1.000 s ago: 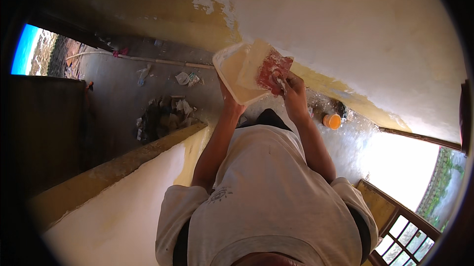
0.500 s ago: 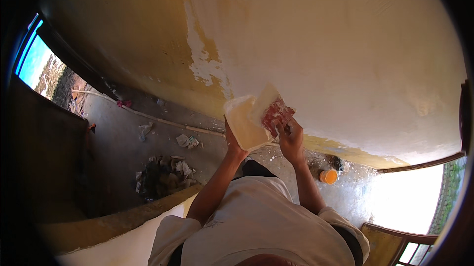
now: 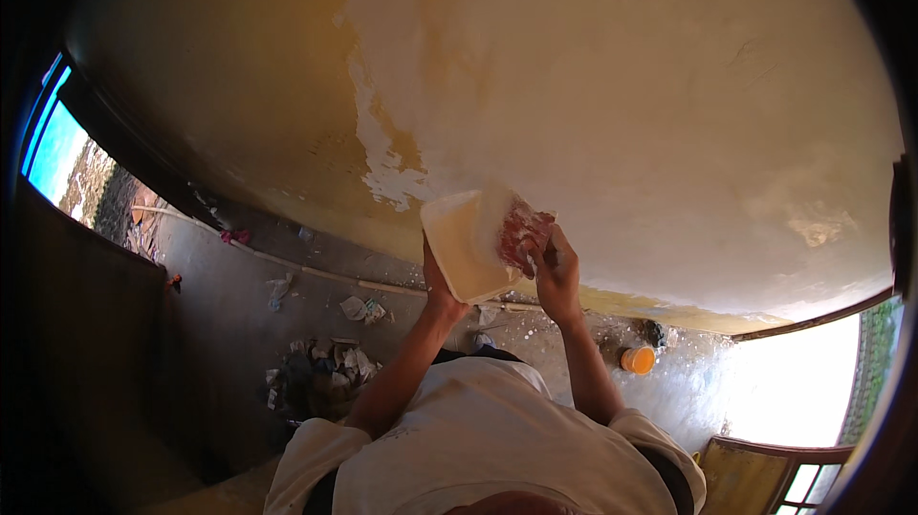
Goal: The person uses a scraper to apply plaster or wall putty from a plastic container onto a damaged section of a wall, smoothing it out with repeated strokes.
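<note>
My left hand (image 3: 440, 287) is wrapped round the side of a cream, square-cornered plastic tub (image 3: 448, 240), which is tilted in front of my chest. In my right hand (image 3: 558, 280) is a putty knife (image 3: 524, 232); its red part is smeared with white, and its pale blade lies at the right side of the tub. Whether the blade touches the tub I cannot tell. Beyond both hands stands a wall (image 3: 622, 104), largely coated off-white, with yellow-ochre paint (image 3: 277, 113) at the left and a ragged patch between.
An orange bucket (image 3: 638, 359) stands on the floor at the right. A long pole (image 3: 316, 272) lies along the wall's foot. Crumpled scraps (image 3: 363, 309) and a dark rubbish heap (image 3: 320, 381) are on the floor at the left. Bright openings show at both sides.
The putty knife has tipped and shifted slightly left, with its blade now lower against the tub. Tub and hands sit a little further left in view.
</note>
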The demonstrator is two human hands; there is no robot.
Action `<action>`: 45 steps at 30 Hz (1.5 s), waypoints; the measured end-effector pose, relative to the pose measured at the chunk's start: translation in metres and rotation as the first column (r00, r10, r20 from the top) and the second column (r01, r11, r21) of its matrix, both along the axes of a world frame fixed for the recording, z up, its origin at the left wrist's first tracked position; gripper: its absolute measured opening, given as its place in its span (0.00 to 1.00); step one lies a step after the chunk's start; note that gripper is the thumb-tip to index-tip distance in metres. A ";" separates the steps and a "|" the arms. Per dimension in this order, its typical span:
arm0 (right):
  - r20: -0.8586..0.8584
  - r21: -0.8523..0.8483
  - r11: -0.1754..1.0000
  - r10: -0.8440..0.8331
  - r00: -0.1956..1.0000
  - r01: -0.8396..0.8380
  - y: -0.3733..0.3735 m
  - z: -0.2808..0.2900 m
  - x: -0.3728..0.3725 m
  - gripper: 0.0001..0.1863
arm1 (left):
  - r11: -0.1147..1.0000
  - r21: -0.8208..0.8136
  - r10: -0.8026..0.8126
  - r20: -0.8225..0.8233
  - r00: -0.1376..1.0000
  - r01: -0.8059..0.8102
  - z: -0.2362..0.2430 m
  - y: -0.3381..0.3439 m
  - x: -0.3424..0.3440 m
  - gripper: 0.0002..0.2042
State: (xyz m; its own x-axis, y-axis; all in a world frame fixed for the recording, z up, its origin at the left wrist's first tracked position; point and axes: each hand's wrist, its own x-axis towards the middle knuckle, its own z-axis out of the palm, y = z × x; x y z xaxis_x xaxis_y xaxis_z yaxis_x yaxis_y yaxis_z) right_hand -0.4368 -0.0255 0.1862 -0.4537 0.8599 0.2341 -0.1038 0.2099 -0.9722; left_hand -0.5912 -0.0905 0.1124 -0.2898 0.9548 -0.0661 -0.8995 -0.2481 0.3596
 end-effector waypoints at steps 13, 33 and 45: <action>-0.005 0.062 0.959 -0.277 0.961 0.277 -0.037 0.027 -0.055 0.16 | 0.975 0.026 -0.222 0.070 0.973 0.221 0.024 -0.006 -0.056 0.30; 0.365 0.782 0.623 -0.460 0.810 0.002 -0.026 0.135 -0.029 0.13 | 0.968 0.071 -0.243 0.052 0.969 0.239 0.056 -0.004 -0.053 0.31; 0.053 -0.019 0.997 0.076 0.996 -0.075 0.024 0.134 -0.038 0.13 | 0.965 0.156 -0.222 0.071 0.972 0.209 0.091 0.012 -0.061 0.28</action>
State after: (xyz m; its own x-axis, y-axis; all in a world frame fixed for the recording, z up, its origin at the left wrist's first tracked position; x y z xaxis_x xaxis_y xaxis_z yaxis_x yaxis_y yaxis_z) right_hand -0.4753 -0.0016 0.3202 -0.5293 0.8262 0.1930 -0.0661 0.1866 -0.9802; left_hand -0.6522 -0.0783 0.2037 -0.0750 0.9952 0.0628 -0.9637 -0.0885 0.2519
